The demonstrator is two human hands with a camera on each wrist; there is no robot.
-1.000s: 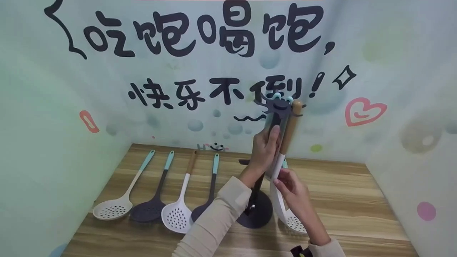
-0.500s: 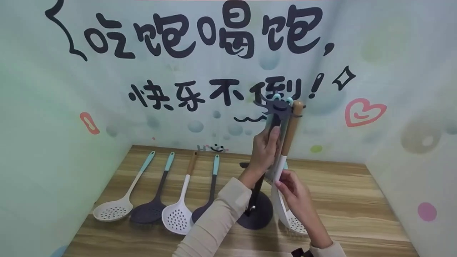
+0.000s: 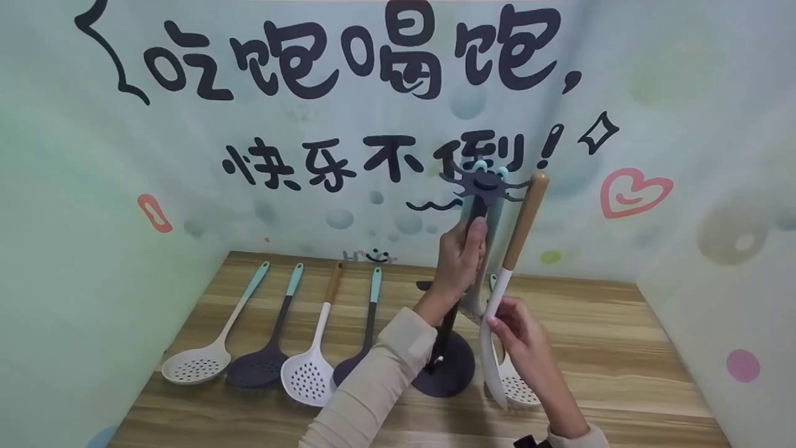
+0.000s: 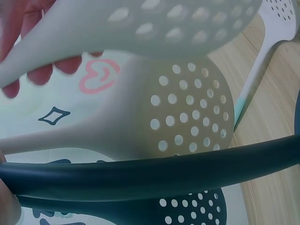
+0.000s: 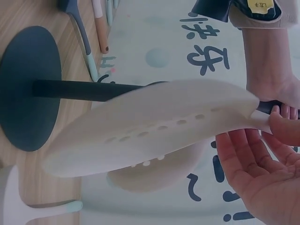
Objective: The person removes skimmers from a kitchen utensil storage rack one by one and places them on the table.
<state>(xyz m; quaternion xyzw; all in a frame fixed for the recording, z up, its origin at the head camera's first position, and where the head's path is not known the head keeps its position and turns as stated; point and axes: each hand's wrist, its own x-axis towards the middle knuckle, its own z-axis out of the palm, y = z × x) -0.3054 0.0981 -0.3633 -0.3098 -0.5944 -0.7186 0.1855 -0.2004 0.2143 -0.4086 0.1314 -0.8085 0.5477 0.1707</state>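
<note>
In the head view my left hand (image 3: pixel 461 258) grips the pole of a dark utensil stand with a crab-like top (image 3: pixel 486 183) and round base (image 3: pixel 444 373). My right hand (image 3: pixel 522 339) pinches the neck of a white skimmer with a wooden handle (image 3: pixel 525 224). That skimmer is tilted, its handle end up beside the stand's right hook arms; I cannot tell whether they touch. The left wrist view shows a beige skimmer (image 4: pixel 136 108) and a dark skimmer (image 4: pixel 150 208) about the dark pole (image 4: pixel 140 180). Their upper ends are out of that view.
Several skimmers lie in a row at the left: beige (image 3: pixel 196 367), dark grey (image 3: pixel 255 371), white with brown handle (image 3: pixel 308 379), and another dark one (image 3: pixel 373 317). A white skimmer (image 3: pixel 521 391) lies right of the base. A printed cloth (image 3: pixel 348 218) backs the wooden table (image 3: pixel 609 354).
The right hand has moved slightly right with the white skimmer, whose wooden handle has swung right, away from the stand's top. The left hand keeps its grip on the pole.
</note>
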